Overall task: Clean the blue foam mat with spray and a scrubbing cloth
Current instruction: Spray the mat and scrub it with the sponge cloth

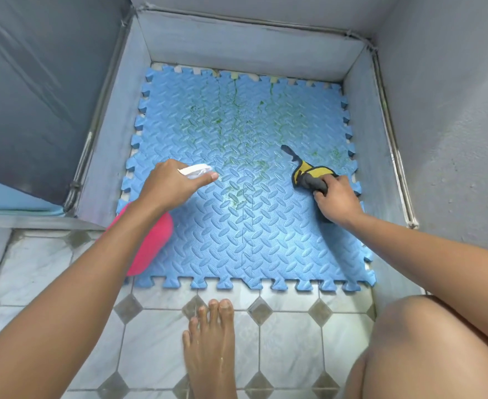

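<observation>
Blue foam mat (265,231) lies under left hand (168,187) gripping spray bottle (150,240) and right hand (336,200) clutching cloth (308,175)

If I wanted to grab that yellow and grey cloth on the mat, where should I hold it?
Probably the bunched grey end nearest the person, from above. That is where the right hand already has its grip on the cloth, because the gathered folds give the fingers something thick to close on. The yellow part and the thin grey tail lie flat on the blue mat, so they would be harder to pinch.
</observation>
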A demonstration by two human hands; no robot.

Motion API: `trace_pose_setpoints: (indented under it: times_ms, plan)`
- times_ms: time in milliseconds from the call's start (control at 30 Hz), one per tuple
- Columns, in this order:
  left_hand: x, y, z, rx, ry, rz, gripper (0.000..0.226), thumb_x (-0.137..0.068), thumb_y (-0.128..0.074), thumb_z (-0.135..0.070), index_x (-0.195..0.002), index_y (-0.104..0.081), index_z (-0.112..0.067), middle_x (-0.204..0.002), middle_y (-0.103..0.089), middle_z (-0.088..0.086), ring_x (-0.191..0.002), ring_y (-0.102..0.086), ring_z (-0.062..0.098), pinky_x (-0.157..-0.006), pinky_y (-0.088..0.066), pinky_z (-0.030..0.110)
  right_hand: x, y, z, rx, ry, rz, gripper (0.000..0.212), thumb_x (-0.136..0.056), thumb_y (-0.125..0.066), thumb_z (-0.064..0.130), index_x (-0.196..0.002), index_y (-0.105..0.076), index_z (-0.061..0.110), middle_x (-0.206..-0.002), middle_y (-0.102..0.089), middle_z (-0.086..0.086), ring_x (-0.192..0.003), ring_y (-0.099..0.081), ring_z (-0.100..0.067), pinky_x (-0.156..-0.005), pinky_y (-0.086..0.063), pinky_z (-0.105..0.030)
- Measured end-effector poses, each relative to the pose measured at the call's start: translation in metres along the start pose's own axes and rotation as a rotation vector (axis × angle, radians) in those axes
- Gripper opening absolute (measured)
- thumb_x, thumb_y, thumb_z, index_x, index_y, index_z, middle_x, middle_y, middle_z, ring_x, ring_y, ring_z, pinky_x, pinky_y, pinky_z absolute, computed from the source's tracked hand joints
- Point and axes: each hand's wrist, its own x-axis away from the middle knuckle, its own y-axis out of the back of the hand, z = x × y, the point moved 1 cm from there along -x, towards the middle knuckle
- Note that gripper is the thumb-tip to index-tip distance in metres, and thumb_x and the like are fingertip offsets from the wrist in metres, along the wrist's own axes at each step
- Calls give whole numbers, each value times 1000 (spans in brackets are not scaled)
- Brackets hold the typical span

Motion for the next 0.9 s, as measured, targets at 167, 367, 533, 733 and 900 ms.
trace_pose_setpoints:
  times_ms: [167, 367, 533, 733, 900]
  plan:
    - [-4, 11, 10, 113, -126, 147, 77, -66, -76, -82, -78, -71, -6, -74, -73, 13, -65, -65, 19, -76, -61, 47, -2, 0, 2, 3, 11, -5, 33, -94, -54, 28, -127, -53, 24, -125, -43, -13, -101, -57, -37, -89, -46, -40]
    - [5, 6, 11, 77, -119, 196, 57, -72, -86, -58, -72, -66, -4, -55, -67, 2, -49, -63, 17, -61, -50, 30, -4, 0, 5, -9, -10, -13, 33, -92, -53, 31, -125, -52, 29, -120, -44, -10, -97, -57, -36, -85, -47, -39]
    - [1, 16, 13, 102, -188, 340, 57, -66, -87, -60, -78, -67, -7, -71, -71, 9, -67, -62, 21, -74, -58, 49, -4, 0, 7, 2, -29, -8, 35, -95, -54, 31, -129, -50, 26, -124, -43, -11, -90, -53, -32, -82, -43, -36]
    - [6, 6, 23, -50, -63, 313, 41, -76, -85, -47, -64, -65, -13, -46, -64, -1, -43, -55, 13, -55, -46, 29, -4, 1, 7, 14, -26, 0, 38, -95, -54, 32, -133, -49, 26, -125, -43, -12, -92, -55, -34, -81, -43, -36]
    - [1, 12, 27, -51, -73, 195, 54, -70, -78, -63, -64, -69, -9, -59, -70, 2, -55, -63, 17, -64, -52, 37, -4, 1, 8, 24, -37, 1, 39, -95, -53, 32, -134, -48, 26, -127, -42, -13, -97, -57, -38, -84, -46, -39]
